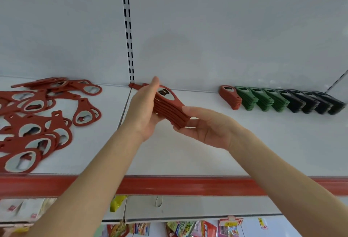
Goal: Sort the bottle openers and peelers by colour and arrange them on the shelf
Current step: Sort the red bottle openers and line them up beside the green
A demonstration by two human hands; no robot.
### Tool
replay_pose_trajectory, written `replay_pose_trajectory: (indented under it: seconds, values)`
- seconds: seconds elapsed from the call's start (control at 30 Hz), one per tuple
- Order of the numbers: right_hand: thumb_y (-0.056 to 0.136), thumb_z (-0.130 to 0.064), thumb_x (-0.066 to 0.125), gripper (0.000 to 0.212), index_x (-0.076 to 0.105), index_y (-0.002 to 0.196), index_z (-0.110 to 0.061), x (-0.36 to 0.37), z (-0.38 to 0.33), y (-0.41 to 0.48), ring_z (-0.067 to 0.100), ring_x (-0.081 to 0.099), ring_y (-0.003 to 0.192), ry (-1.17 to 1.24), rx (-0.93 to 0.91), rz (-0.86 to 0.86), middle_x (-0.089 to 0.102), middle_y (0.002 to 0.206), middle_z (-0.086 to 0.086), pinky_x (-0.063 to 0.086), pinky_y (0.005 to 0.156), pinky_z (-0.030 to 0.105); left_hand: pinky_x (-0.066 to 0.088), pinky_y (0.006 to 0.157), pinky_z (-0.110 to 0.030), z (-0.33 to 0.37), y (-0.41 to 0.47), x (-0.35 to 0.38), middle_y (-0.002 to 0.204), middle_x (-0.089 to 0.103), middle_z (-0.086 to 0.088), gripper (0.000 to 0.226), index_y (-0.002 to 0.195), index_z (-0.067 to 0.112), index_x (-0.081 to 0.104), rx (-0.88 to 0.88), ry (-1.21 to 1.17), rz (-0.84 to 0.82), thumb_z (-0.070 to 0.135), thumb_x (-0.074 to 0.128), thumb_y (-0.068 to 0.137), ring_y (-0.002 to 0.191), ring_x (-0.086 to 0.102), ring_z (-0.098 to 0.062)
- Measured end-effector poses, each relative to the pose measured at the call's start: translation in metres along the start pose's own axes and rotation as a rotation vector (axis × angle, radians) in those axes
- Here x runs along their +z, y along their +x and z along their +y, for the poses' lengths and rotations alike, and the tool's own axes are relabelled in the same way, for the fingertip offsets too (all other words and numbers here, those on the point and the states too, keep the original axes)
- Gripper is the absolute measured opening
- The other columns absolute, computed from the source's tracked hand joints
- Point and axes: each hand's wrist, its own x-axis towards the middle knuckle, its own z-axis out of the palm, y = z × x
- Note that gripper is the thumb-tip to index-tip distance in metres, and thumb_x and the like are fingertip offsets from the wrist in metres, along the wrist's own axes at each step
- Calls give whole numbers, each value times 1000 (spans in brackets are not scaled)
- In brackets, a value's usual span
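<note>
White back panel [207, 39] w/ slotted upright [128, 29] fills the top of view. Below it, white shelf [188, 152] w/ red front strip [169, 184]; packets [188, 229] hang under it. Loose pile of red openers [37, 123] sprawls on shelf's left part. At right rear, a tidy row leaning on the panel: red stack [230, 98], then green stacks [261, 99], then black stacks [310, 103], touching side by side. Mid-frame, above the shelf, both hands hold a held red stack [170, 108]. Left hand [143, 112]: fingers straight, pressed flat vs. the stack's wide end. Right hand [209, 127]: thumb on top, fingers under, pinching the narrow end. Lone red opener [136, 86] lies at the back behind left hand.
</note>
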Motion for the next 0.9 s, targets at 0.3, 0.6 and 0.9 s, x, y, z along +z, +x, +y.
replay_pose_trajectory:
  seconds: [0.3,0.6,0.9]
  values:
    - [84,-29,61,24,66,91,-7,17,-13,-16,18,61,65,-1090,-328,249,68,76,7,54,63,27,50,68,-33,-2,-3,5,94,57,-9,16,91,11,60,-2,-110,-23,6,45,93,79,56,-20]
    - [88,-21,56,13,49,92,-11,36,1,-15,23,52,72,-1425,-437,356,63,86,8,33,51,22,47,68,-31,-5,3,8,103,55,-13,15,99,8,60,-43,-126,-71,9,47,92,87,53,-23]
    - [86,-23,57,19,53,96,-6,27,-2,-17,22,52,66,-1394,-410,336,64,84,8,36,53,28,52,62,-30,-6,4,11,101,53,-9,15,92,13,59,-50,-113,-114,11,45,94,73,56,-16]
